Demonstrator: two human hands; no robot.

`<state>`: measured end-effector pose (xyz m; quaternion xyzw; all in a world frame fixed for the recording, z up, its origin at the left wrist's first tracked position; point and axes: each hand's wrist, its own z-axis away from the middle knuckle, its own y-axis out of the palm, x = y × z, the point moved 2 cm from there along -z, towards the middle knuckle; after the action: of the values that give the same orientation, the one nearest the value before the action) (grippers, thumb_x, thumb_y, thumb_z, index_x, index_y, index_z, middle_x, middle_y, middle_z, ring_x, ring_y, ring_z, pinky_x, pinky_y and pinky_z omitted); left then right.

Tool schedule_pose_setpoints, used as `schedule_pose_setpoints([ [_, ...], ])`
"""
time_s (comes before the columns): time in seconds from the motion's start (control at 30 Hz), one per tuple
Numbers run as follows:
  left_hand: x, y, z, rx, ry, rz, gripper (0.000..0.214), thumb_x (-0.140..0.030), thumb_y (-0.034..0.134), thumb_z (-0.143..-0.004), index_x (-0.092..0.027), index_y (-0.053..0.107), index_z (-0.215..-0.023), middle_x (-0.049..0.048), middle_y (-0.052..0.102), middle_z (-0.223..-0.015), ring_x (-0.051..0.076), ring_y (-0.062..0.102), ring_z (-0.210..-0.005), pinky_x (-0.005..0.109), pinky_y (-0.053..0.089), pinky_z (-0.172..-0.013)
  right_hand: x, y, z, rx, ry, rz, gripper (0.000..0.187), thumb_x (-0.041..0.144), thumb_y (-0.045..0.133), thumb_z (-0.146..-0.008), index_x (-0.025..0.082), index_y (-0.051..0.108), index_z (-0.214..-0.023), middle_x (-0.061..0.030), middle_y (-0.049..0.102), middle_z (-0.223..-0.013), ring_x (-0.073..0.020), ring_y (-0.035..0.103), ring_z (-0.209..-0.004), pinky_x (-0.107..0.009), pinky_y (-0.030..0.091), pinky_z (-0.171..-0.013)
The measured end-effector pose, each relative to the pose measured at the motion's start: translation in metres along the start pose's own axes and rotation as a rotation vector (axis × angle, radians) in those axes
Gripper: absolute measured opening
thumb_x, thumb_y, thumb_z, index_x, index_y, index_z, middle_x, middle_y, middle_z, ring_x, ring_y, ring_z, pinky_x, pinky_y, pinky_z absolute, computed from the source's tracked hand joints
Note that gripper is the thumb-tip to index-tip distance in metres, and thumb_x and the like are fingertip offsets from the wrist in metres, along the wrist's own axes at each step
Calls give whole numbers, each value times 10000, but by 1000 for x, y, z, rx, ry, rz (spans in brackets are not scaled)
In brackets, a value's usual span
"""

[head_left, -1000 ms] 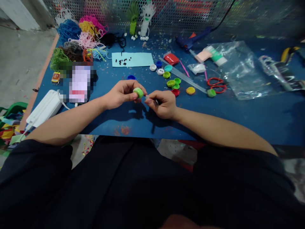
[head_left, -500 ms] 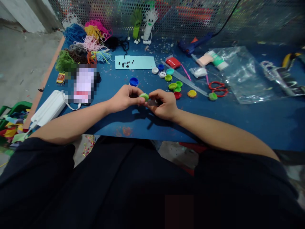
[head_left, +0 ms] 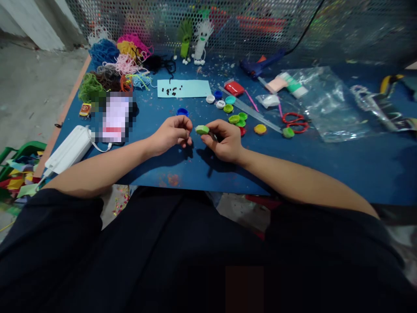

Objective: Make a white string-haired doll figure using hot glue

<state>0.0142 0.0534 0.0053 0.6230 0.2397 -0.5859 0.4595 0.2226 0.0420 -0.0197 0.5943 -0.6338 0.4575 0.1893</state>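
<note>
Between the thumb and index finger of my right hand [head_left: 226, 141] is a small green bottle cap [head_left: 202, 129], tilted, with some whitish stuff on its left edge. A dark, thin object, partly hidden, also sits inside this hand. My left hand [head_left: 172, 134] hovers just left of the cap, apart from it, with its fingers curled and the thumb near the index finger; whatever may be in that pinch is too small to make out. Right behind the left hand stands a blue cap or pot [head_left: 182, 112], partly covered by it.
Several coloured caps [head_left: 233, 119] lie right of centre, near red-handled scissors [head_left: 295, 122] and clear glue sticks [head_left: 252, 111]. Black beads lie on a light blue card [head_left: 193, 88]. Yarn [head_left: 104, 53], a phone [head_left: 114, 115] and a white power bank [head_left: 69, 148] are leftward. A blue glue gun [head_left: 260, 66] lies behind.
My left hand has let go of the green cap and drawn slightly left. The cap now stays in my right hand alone, turned more edge-on.
</note>
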Motion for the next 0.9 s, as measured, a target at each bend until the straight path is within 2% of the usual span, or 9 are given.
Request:
schedule_pose_setpoints([
  [0.17, -1, 2, -1, 4, -35, 22, 322, -10, 610, -627, -107, 674, -927, 16, 664, -821, 53, 578, -595, 172, 381, -508, -1, 3, -2, -25, 77, -86, 419, 552, 879, -849, 175, 719, -935, 24, 594, -682, -69, 400, -554, -224, 318, -526],
  [0.33, -1, -5, -5, 49, -96, -232, 182, -69, 636, -640, -129, 686, -805, 16, 620, -671, 55, 475, -505, 190, 284, -446, -3, 0, -1, -60, 80, -98, 426, 591, 837, -892, 180, 730, -921, 17, 584, -674, -72, 403, -552, -232, 314, -524],
  [0.43, -31, -17, 3, 275, -59, -306, 115, -109, 746, -657, -119, 715, -767, 10, 593, -624, 63, 476, -481, 207, 317, -438, -2, -2, -1, -70, 96, -88, 447, 615, 815, -903, 178, 722, -887, 19, 559, -652, -72, 384, -545, -236, 301, -514],
  [0.5, -70, -31, 15, 334, 146, -193, 162, -274, 781, -786, -121, 735, -813, -6, 581, -636, 71, 523, -515, 205, 363, -473, -1, -2, -1, -77, 95, -86, 446, 615, 811, -902, 179, 720, -877, 19, 553, -645, -77, 397, -550, -236, 312, -516],
  [0.57, -114, -48, 30, 169, 470, -75, 499, -520, 374, -1096, -198, 754, -1133, -37, 703, -1003, 54, 713, -933, 165, 474, -701, 0, -1, -2, -87, 78, -87, 420, 589, 815, -899, 180, 721, -877, 18, 566, -651, -79, 416, -552, -233, 323, -518],
  [0.63, -143, -59, 42, -3, 716, -20, 942, -568, -190, -1087, -224, 610, -1448, -67, 630, -1479, 25, 541, -1432, 122, 463, -985, 0, 1, -2, -82, 55, -86, 385, 550, 826, -890, 180, 722, -872, 20, 574, -649, -75, 414, -541, -228, 320, -511],
  [0.7, -144, -58, 42, 8, 613, 10, 1092, -599, -342, -1002, -161, 509, -1528, 12, 535, -1661, 84, 389, -1588, 149, 429, -1142, 0, 2, -3, -67, 47, -77, 359, 522, 830, -880, 179, 726, -867, 22, 577, -640, -71, 404, -529, -223, 317, -503],
  [0.8, -108, -48, 24, 145, 288, 61, 1078, -832, -172, -970, -208, 446, -1595, 83, 536, -1637, 291, 523, -1551, 400, 553, -1120, 0, 3, -2, -86, 60, -45, 354, 523, 821, -877, 179, 737, -873, 17, 596, -645, -79, 428, -537, -224, 346, -510],
  [0.9, -58, -39, 3, 222, 256, -25, 738, -751, 591, -954, -170, 619, -1408, 135, 673, -1445, 296, 729, -1249, 399, 619, -964, 1, 1, -1, -124, 43, -27, 341, 511, 826, -877, 178, 748, -880, 11, 621, -657, -83, 451, -541, -223, 355, -509],
])
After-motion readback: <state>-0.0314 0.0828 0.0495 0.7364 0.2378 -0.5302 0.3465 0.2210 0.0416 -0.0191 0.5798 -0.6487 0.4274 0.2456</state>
